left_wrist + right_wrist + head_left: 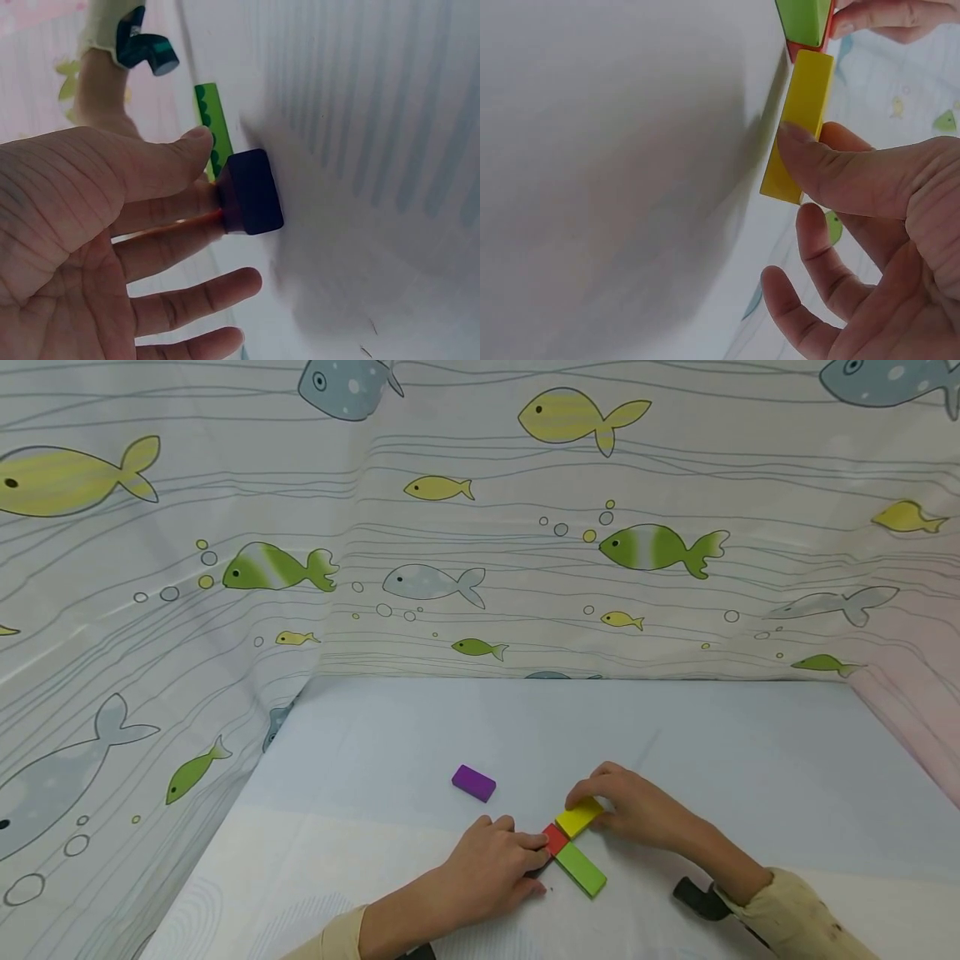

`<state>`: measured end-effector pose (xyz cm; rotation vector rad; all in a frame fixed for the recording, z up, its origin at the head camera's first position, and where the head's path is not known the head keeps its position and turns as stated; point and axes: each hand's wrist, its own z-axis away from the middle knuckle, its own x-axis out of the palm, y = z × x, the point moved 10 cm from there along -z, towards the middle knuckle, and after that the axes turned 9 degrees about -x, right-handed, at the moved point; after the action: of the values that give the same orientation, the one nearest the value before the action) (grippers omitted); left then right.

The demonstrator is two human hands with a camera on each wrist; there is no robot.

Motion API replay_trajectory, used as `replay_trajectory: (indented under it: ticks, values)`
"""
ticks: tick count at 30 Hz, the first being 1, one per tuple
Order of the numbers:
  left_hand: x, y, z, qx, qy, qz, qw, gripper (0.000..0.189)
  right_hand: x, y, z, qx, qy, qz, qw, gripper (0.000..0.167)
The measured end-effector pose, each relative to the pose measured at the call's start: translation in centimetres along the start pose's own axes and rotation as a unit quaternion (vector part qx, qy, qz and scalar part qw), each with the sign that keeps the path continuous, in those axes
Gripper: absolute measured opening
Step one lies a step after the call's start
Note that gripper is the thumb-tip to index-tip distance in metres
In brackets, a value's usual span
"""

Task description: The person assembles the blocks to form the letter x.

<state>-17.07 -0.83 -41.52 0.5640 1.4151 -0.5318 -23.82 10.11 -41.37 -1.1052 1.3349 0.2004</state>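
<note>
My right hand [637, 806] pinches a yellow block [580, 817] between thumb and fingers. In the right wrist view the thumb lies along the side of the yellow block [802, 112], and the other fingers stay loosely bent. One end of the yellow block meets a red block [553, 840], partly covered by fingertips of my left hand [491, 868]. A green block [581, 870] extends from the red one toward the near right. In the left wrist view, straight fingertips touch a dark block [255, 191], while the thumb sits apart from it, overlapping the green block [216, 124].
A purple block [474, 783] lies alone on the white tabletop [375, 752], beyond the left hand. Fish-printed curtain [480, 527] hangs behind and along the left side. A dark wrist-worn device [701, 899] sits under the right forearm.
</note>
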Motion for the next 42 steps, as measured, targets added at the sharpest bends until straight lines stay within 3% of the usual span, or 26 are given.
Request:
replay_trajectory:
  ticks: [42]
  values:
    - [-0.2, 0.1, 0.1, 0.004, 0.006, 0.007, 1.0000, 0.038, 1.2, 0.6, -0.4, -0.002, -0.018, 0.004, 0.9998, 0.034]
